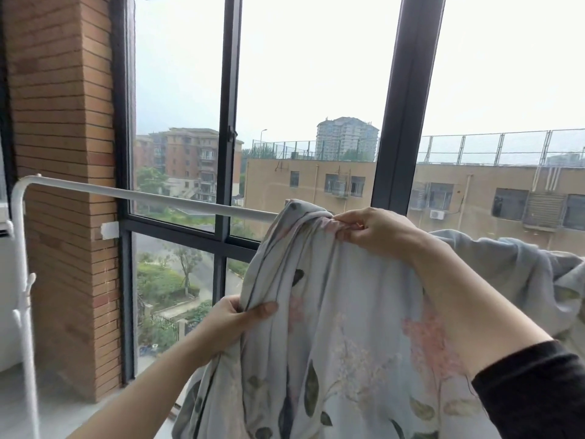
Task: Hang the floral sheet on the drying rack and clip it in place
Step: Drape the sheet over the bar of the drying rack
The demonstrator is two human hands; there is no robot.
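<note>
Sheet: we see the floral sheet [342, 327], pale grey-blue with pink blooms and dark green leaves, draped over the right half of the drying rack's top rail and hanging down toward us; more of it lies bunched along the rail to the far right.
Rack: the white drying rack [152, 198] stands in front of the window, its rail running from a rounded corner at the left to where the cloth covers it; the left upright drops to the floor and carries small white pegs.
Right hand: our right hand [373, 229] is at rail height, its grip clenched on a gathered fold at the top of the sheet, fingers pinching the cloth; a black sleeve [538, 391] covers the forearm lower down.
Left hand: our left hand [234, 318] is lower and to the left, grip closed around the sheet's hanging edge, thumb on the near face.
Window: the dark-framed window [228, 122] shows apartment blocks, trees and a hazy sky beyond.
Wall: a brick pillar [63, 153] stands at the left, behind the rack's corner.
Clips: we cannot make out any on the sheet.
</note>
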